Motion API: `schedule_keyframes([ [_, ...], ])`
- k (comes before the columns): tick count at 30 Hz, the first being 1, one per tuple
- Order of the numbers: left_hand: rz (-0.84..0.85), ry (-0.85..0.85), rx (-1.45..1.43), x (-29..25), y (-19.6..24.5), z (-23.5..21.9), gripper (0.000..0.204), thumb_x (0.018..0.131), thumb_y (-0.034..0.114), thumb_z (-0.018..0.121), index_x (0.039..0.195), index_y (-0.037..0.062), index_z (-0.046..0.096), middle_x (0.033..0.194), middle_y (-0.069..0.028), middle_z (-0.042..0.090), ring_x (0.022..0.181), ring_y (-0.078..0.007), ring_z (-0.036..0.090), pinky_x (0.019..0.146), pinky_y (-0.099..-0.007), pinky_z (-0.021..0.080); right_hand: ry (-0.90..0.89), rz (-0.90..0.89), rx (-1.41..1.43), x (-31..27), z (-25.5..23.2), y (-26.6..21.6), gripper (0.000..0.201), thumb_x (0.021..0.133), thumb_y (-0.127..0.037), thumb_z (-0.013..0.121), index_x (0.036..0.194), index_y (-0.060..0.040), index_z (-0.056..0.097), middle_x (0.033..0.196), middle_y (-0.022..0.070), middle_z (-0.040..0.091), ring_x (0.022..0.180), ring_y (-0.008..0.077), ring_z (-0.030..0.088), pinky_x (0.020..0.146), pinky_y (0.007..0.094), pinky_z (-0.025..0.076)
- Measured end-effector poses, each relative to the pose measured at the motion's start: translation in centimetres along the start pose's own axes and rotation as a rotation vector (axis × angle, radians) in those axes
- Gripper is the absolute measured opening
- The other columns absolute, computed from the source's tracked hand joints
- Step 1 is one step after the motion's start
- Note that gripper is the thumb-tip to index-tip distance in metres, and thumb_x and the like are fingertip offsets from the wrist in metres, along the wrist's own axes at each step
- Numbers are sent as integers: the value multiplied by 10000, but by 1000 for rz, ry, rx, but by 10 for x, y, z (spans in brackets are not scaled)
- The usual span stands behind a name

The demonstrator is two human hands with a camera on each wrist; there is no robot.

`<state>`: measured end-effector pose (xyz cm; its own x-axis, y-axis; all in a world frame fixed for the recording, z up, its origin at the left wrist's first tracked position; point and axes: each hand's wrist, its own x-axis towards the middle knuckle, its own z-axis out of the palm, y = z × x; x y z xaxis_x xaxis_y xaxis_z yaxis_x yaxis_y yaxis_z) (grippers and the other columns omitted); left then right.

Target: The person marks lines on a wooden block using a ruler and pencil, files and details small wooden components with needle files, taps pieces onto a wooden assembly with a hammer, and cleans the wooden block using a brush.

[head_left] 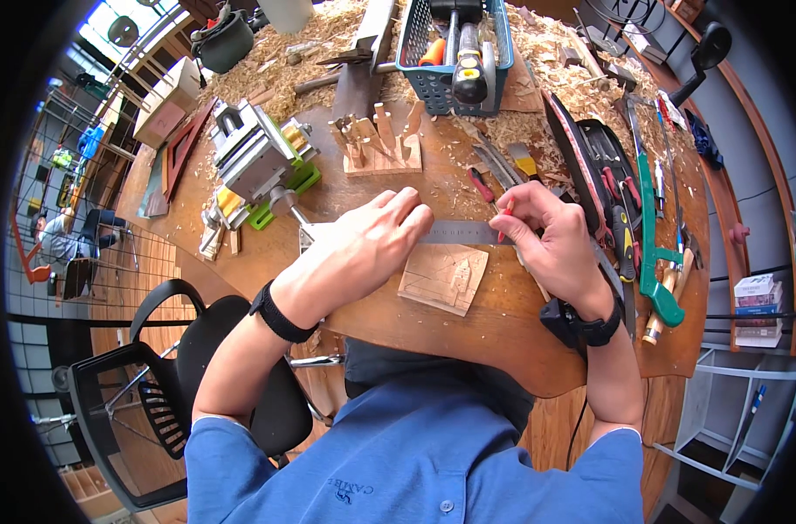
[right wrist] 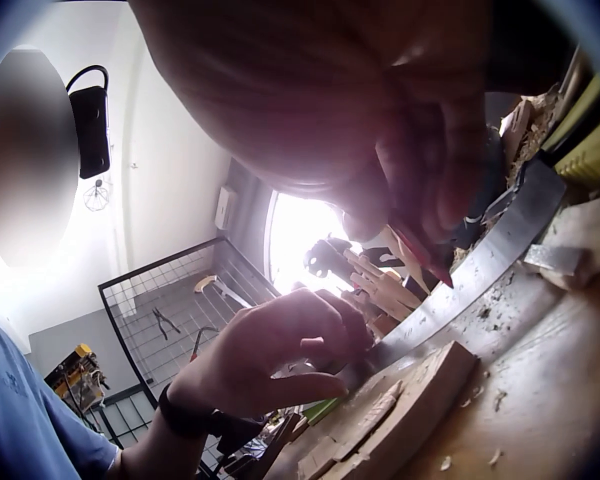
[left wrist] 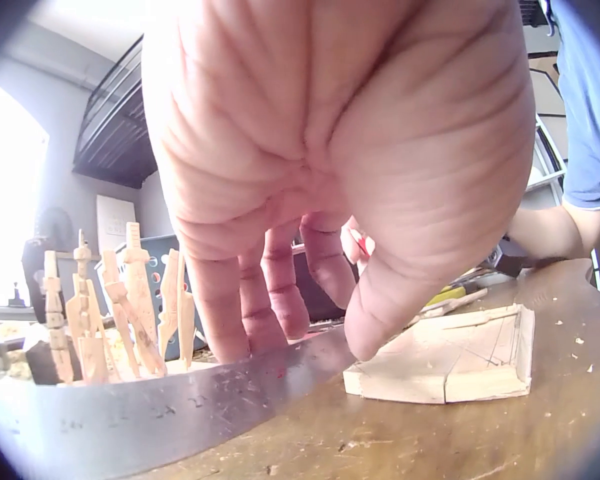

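My left hand [head_left: 376, 236] bends over a steel ruler [head_left: 463, 232] that lies across the bench, fingertips at its far edge and thumb at its near edge. The ruler's printed scale shows in the left wrist view. In my right hand [head_left: 559, 244], thumb and fingers pinch a slim red pencil [right wrist: 420, 255], its point down close over the ruler. Just on the near side of the ruler sits a flat wooden block [head_left: 443, 278] with marked lines and a raised, cut section. Behind the ruler, several small carved wooden sticks [left wrist: 135, 300] stand upright in a wooden base [head_left: 389, 164].
A vise [head_left: 254, 153] stands left of the ruler. At the back is a blue basket [head_left: 415, 80] of tools among wood shavings [head_left: 328, 31]. An open tool case [head_left: 603, 166] and a green-handled saw [head_left: 649, 253] lie to the right. A black chair [head_left: 241, 375] is at the near left.
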<state>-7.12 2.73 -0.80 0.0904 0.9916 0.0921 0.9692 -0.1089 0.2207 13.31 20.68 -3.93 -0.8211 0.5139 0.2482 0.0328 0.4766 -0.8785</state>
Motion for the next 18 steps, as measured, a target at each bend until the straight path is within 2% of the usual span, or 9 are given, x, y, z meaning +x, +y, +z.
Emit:
schedule_keyframes([
  [5, 21, 23, -99, 14, 3, -19, 230, 872, 91, 710, 1058, 25, 591, 1043, -154, 577, 1020, -368, 616, 881, -442, 522, -41, 54, -19, 3, 5, 6, 193, 898, -17, 777, 1049, 31, 667, 786, 106, 732, 698, 115, 706, 637, 287, 561],
  [10, 118, 215, -248, 42, 0, -27, 238, 847, 129, 761, 1043, 33, 663, 1004, -159, 660, 989, -391, 658, 835, -456, 543, 17, 76, -122, 3, 10, 2, 356, 795, -4, 831, 1120, 16, 687, 890, 108, 693, 664, 133, 687, 614, 266, 562],
  [11, 96, 176, -275, 47, 0, -28, 258, 841, 137, 777, 1056, 27, 687, 1021, -161, 681, 985, -390, 674, 827, -456, 555, 12, 70, -125, 3, 10, 2, 374, 779, 2, 831, 1126, 10, 690, 929, 115, 682, 659, 139, 684, 614, 274, 570],
  [14, 127, 94, -251, 59, 3, -18, 311, 807, 132, 809, 1078, 19, 706, 1010, -154, 690, 973, -380, 684, 832, -459, 568, 13, 76, -86, 4, 10, 3, 387, 766, 18, 836, 1126, 11, 692, 913, 111, 683, 685, 140, 707, 607, 271, 577],
  [16, 120, -47, -153, 63, 2, -5, 277, 795, 130, 811, 1030, 25, 707, 992, -165, 681, 961, -362, 688, 821, -454, 576, 6, 68, -102, 6, 9, 1, 385, 758, 31, 839, 1114, 15, 692, 893, 110, 682, 691, 144, 714, 604, 267, 579],
  [18, 141, -89, -184, 56, 6, -3, 265, 780, 144, 818, 992, 35, 701, 983, -160, 668, 953, -354, 684, 824, -450, 575, -28, 65, -114, 6, 7, 1, 362, 760, 44, 834, 1092, 19, 691, 870, 111, 682, 686, 148, 712, 603, 267, 578],
])
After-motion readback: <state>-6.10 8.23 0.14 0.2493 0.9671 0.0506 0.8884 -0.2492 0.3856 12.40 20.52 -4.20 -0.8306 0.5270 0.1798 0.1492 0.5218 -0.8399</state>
